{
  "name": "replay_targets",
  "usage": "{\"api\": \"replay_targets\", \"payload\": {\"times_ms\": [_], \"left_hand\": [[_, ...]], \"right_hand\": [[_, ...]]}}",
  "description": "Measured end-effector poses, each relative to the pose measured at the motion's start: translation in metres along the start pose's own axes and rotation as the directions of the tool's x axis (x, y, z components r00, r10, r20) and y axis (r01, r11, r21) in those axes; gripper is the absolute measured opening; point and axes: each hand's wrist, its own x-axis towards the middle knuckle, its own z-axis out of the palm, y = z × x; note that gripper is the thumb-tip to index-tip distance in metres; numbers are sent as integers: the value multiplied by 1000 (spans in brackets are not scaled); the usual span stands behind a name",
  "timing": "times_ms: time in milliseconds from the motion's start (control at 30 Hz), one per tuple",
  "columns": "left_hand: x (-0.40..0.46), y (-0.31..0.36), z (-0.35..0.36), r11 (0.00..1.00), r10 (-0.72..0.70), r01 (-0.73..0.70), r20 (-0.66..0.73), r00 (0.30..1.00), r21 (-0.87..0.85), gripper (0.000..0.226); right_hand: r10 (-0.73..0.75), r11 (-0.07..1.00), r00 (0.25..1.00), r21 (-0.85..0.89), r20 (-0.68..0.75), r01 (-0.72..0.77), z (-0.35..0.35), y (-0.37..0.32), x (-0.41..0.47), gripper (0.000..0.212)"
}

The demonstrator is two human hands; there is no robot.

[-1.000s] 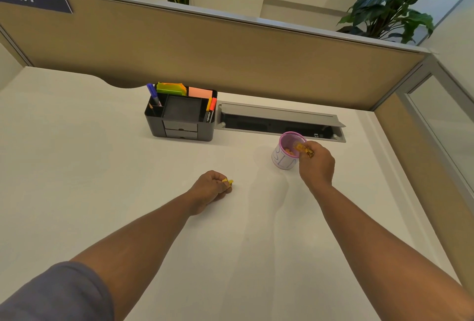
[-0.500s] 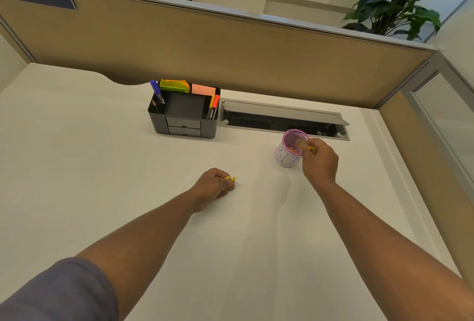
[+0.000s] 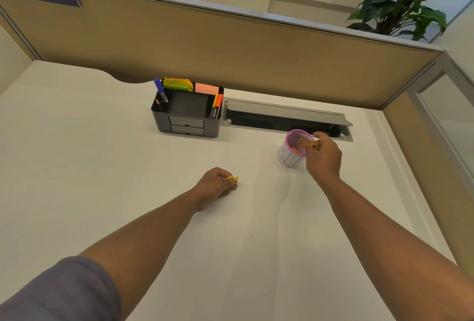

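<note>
A small pink-rimmed cup (image 3: 289, 156) with white sides stands on the white desk (image 3: 102, 166), right of centre. Small yellow-orange pieces lie inside it. My right hand (image 3: 324, 159) hovers at the cup's right rim and pinches a small amber-yellow piece (image 3: 310, 144) just over the opening. My left hand (image 3: 215, 186) rests on the desk in the middle, fingers curled, pinching a small yellow piece (image 3: 233, 179) at its fingertips.
A black desk organiser (image 3: 187, 125) with pens, markers and sticky notes stands at the back centre. Right of it is an open grey cable tray (image 3: 287, 118) set into the desk. A tan partition (image 3: 230, 43) closes the back and right sides.
My right hand has shifted its amber piece slightly further over the cup's opening. My left hand has stayed in place with its yellow piece.
</note>
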Motion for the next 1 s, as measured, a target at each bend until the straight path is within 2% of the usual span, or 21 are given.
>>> {"api": "replay_targets", "payload": {"times_ms": [133,467,633,767,867,1000], "left_hand": [[0,0,-1,1000,-2,2,-4,1000,3,14],[2,-2,-2,1000,-2,2,11,1000,-8,14],[3,-2,-2,1000,-1,1,17,1000,-3,16],[5,-3,-2,1000,-4,4,14,1000,-3,13],[5,-4,-2,1000,-6,6,15,1000,2,14],[6,-5,-3,1000,-5,5,20,1000,-2,14]], "right_hand": [[5,1000,1000,-19,12,-5,0,0,0,21],[-41,997,999,-65,17,42,-4,-7,2,27],[-33,996,999,87,34,30,-11,-10,4,44],[-75,995,997,66,17,74,-9,-9,6,29],[-73,995,997,69,14,71,-5,-7,9,39],[-139,989,990,59,6,138,-3,-7,11,47]]}}
